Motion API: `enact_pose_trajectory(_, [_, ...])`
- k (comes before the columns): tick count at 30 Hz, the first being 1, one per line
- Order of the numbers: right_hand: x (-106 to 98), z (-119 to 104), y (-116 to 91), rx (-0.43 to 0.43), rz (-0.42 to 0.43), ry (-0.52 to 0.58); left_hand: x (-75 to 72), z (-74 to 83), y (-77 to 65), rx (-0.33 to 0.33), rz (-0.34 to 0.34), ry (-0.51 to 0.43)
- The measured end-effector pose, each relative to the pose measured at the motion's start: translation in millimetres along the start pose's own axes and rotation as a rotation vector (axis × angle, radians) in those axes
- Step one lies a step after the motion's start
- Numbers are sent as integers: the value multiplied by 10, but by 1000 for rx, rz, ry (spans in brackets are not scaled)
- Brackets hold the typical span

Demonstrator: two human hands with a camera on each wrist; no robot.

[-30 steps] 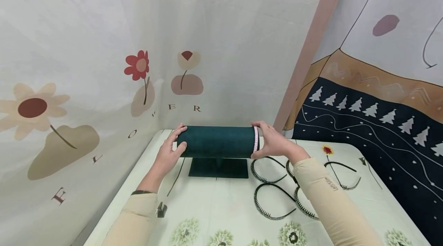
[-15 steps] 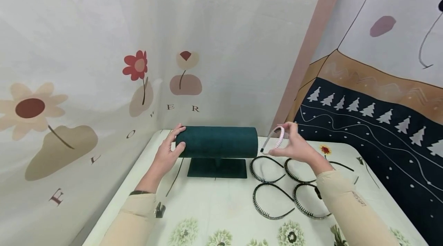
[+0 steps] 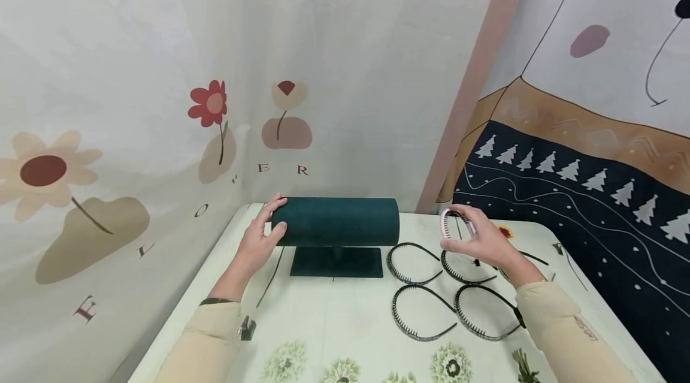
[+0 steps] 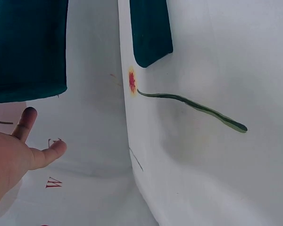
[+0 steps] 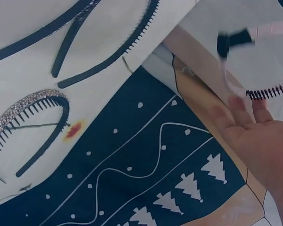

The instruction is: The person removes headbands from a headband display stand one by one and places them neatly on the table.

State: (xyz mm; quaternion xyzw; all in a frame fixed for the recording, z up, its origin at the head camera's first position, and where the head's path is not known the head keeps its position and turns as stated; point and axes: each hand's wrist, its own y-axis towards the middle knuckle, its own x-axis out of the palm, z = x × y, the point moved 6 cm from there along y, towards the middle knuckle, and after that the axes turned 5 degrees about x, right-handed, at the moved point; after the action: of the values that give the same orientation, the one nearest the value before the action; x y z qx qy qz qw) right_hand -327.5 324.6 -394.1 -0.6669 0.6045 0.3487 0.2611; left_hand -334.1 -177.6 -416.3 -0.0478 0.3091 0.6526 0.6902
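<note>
A dark green fabric-covered roll [image 3: 336, 221] lies level on its stand, with a flat green base [image 3: 336, 266] on the table. My left hand [image 3: 257, 248] grips the roll's left end, thumb at the front and fingers at the top; its outer fingers [image 4: 49, 154] spread free below the end in the left wrist view. Right of the roll, my right hand [image 3: 480, 242] holds a pale pink headband [image 3: 444, 224] between thumb and fingers, raised over the table. Black teeth line its inside. The right wrist view shows this headband [image 5: 273, 30] with a dark piece at one end.
Several black toothed headbands lie on the table right of the stand, among them a front one [image 3: 396, 311]. A glittery headband [image 5: 37, 101] shows in the right wrist view. A pale curtain [image 3: 350, 101] hangs behind, and a dark tree-print cloth [image 3: 539, 197] at the right.
My right hand has drawn the pink headband off the roll's right end, carried it right and turned it. My left hand stays on the left end.
</note>
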Motion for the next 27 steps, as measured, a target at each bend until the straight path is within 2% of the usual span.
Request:
enact_pose_trajectory(3, [22,18,-19,17,-14,-63,4,-4,1,-1,-3,-2])
enact_pose_trajectory(8, [24,25,-38,15,-23,-102,-3,-2,-5,13,-1,-2])
enact_pose_trajectory(15, [25,39,-105,-58,-20,-183,-8,-10,-9,14,-3,-7])
enact_pose_trajectory(21, [11,115,-321,-157,-19,-395,8,-13,-11,12,-5,-7])
enact_pose_trajectory(27, [-219,436,-595,-116,-68,-470,0,4,-1,23,5,-2])
